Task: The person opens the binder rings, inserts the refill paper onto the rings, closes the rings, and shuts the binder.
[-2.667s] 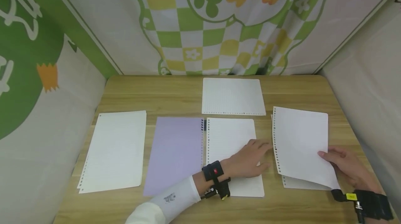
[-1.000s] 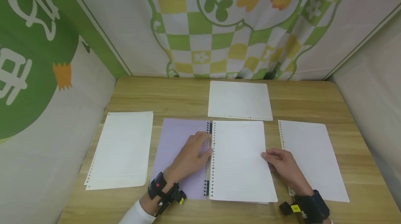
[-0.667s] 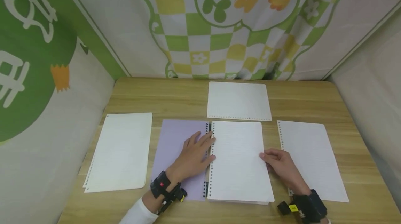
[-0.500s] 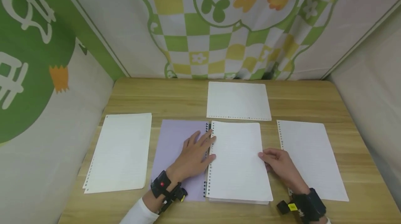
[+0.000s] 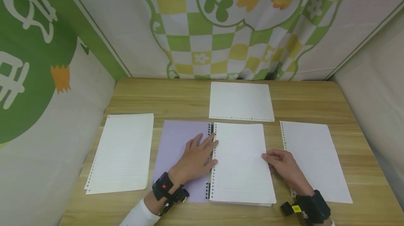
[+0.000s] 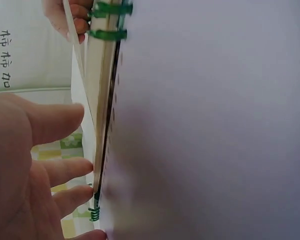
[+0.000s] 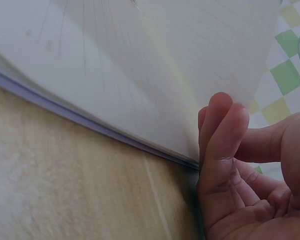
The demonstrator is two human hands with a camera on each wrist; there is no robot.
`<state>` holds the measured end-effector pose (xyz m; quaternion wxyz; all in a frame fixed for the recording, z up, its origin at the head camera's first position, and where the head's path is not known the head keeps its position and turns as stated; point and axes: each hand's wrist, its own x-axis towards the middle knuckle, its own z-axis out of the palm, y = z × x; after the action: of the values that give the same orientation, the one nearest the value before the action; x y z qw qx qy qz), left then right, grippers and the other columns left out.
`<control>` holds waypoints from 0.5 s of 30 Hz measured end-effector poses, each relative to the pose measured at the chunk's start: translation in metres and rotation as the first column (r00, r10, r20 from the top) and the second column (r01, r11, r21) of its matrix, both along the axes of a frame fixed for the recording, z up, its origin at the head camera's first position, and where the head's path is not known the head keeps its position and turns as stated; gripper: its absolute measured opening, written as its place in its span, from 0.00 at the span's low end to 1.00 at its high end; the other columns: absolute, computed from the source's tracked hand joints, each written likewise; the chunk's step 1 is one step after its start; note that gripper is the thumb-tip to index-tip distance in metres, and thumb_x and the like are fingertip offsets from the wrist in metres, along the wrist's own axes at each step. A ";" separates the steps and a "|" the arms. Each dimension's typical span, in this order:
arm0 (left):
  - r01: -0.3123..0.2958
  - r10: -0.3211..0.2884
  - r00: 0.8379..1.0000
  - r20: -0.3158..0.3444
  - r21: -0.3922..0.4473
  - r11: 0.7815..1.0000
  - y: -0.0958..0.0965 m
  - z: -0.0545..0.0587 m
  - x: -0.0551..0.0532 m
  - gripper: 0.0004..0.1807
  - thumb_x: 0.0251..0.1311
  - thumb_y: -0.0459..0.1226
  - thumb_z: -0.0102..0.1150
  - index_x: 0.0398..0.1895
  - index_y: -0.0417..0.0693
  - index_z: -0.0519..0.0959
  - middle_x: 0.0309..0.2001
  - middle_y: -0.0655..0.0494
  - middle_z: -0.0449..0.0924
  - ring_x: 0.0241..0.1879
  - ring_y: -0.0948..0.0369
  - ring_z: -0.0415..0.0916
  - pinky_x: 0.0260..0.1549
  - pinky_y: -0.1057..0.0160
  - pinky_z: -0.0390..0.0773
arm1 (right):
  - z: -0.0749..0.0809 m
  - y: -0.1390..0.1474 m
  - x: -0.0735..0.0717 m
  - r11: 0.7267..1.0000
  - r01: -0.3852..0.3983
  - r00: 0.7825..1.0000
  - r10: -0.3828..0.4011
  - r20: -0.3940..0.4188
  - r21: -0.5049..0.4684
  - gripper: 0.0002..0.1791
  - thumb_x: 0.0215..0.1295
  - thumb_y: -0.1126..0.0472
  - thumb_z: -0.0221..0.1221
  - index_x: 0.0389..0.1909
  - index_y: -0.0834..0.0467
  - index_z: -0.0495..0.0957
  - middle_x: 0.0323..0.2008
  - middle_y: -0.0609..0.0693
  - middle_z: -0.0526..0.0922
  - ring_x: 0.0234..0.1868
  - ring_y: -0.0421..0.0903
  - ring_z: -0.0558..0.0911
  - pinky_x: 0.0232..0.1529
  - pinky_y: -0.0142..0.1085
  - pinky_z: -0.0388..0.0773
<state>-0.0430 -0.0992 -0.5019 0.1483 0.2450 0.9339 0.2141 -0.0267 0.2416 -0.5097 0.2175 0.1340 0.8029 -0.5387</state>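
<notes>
A ring-bound notebook lies open at mid-table, its purple cover (image 5: 180,131) on the left and a stack of ruled pages (image 7: 75,107) on the right. Over those pages is a loose-leaf sheet (image 5: 238,163) with punched holes along its left edge. My right hand (image 5: 284,168) pinches this sheet by its right edge, thumb on top; the right wrist view shows it raised above the stack. My left hand (image 5: 194,159) lies across the purple cover with fingers spread, fingertips at the sheet's punched edge. Green binding rings (image 6: 107,34) show in the left wrist view.
On the wooden table (image 5: 176,99), more punched sheets lie about: a small pile (image 5: 121,154) at the left, a sideways sheet (image 5: 241,101) at the back, and another sheet (image 5: 318,163) at the right, partly behind my right wrist. A patterned curtain (image 5: 221,43) hangs behind.
My right hand has carried the sheet left from the right-hand pile onto the notebook pages. My left hand has moved left to the binding, its fingers spreading. The last half second shows little movement.
</notes>
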 end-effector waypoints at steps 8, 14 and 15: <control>0.117 -0.119 0.987 0.105 0.018 0.993 -0.012 0.008 0.029 0.40 0.76 0.55 0.58 0.85 0.56 0.61 0.88 0.55 0.45 0.85 0.34 0.36 0.78 0.28 0.48 | 0.000 0.000 0.000 1.000 -0.002 1.000 0.002 0.004 -0.021 0.23 0.78 0.55 0.64 0.59 0.71 0.81 0.31 0.49 0.90 0.30 0.42 0.82 0.32 0.33 0.82; 0.147 -0.150 0.980 0.129 0.036 0.988 -0.019 0.009 0.044 0.41 0.74 0.57 0.60 0.86 0.59 0.60 0.88 0.56 0.43 0.85 0.34 0.34 0.79 0.28 0.45 | 0.002 0.001 -0.002 0.999 -0.012 1.000 0.012 0.004 -0.030 0.21 0.77 0.56 0.64 0.56 0.71 0.81 0.30 0.50 0.90 0.28 0.43 0.83 0.31 0.34 0.82; 0.146 -0.150 0.981 0.127 0.035 0.989 -0.019 0.009 0.045 0.41 0.74 0.57 0.60 0.86 0.59 0.60 0.88 0.56 0.43 0.85 0.34 0.34 0.79 0.28 0.45 | 0.003 0.001 -0.002 0.999 -0.018 1.000 0.018 0.004 -0.026 0.20 0.77 0.56 0.64 0.56 0.70 0.82 0.29 0.51 0.90 0.28 0.44 0.83 0.31 0.34 0.82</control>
<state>0.0015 -0.1183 -0.4932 0.2207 0.3012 0.8988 0.2298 -0.0286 0.2424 -0.5071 0.2255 0.1251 0.7964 -0.5470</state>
